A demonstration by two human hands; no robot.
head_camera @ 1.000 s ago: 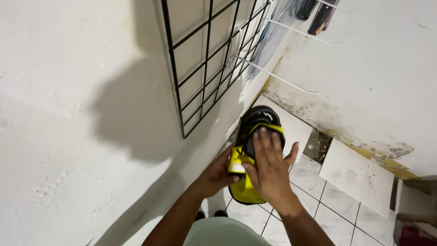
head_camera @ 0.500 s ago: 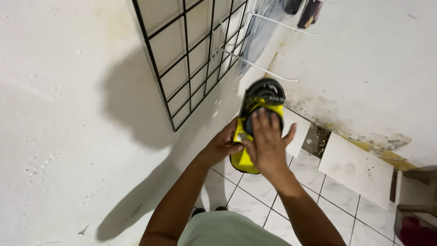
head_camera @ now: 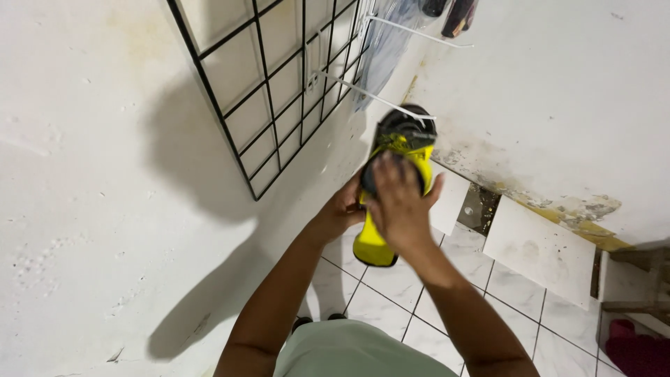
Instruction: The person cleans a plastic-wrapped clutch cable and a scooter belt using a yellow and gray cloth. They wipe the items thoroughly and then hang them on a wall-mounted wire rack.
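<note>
- Right hand [head_camera: 399, 209] lies flat over the yellow tool [head_camera: 391, 188], fingers together and spread across its black upper part, pressing rather than gripping.
- Left hand [head_camera: 342, 213] cups the tool from the wall side; its fingers are mostly hidden, but it looks closed on the body.
- The tool is held in the air, black head up, its top touching or just below a white peg [head_camera: 377, 98] of the wire grid [head_camera: 265, 91].
- Judged from this: the tool is raised to the peg but not hung; both hands bear it.
</note>
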